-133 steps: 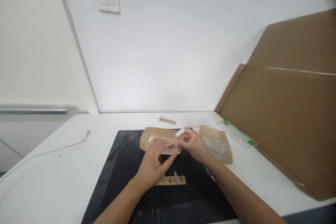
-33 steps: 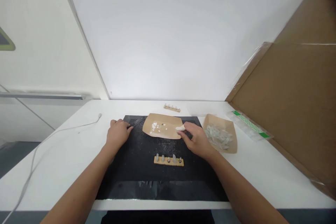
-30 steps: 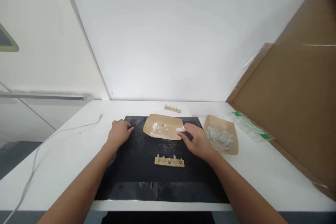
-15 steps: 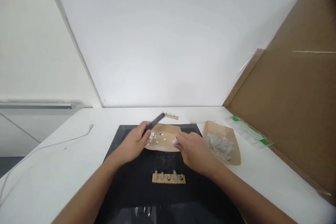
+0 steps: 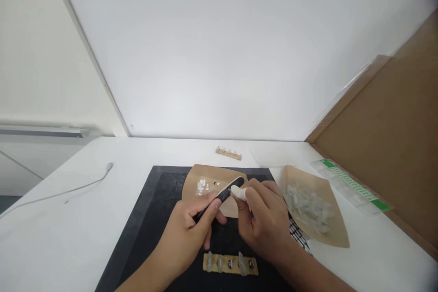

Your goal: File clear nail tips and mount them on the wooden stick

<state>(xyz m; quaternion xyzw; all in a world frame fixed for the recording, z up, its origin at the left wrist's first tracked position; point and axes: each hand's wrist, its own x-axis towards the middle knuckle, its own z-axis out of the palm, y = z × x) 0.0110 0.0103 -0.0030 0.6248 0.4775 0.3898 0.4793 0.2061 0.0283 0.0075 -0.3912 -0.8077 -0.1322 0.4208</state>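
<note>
- a left hand [image 5: 195, 223] closed firmly on a black nail file [image 5: 224, 194] angled toward the right hand [image 5: 267, 219]
- the right hand's thumb and forefinger bent close around a white finger-shaped piece [image 5: 238, 192] by the file; whether pinched or worn could not be told
- white chips [image 5: 201, 186] lay beyond the grip on brown paper [image 5: 232, 207]

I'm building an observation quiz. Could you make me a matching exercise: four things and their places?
1. black nail file
2. small white chips
3. translucent nail tips
4. cable

A. on the right brown sheet
B. on the white table, left of the black mat
C. in the left hand
D. on the left brown sheet

Pairs: 1-C; 2-D; 3-A; 4-B
</note>
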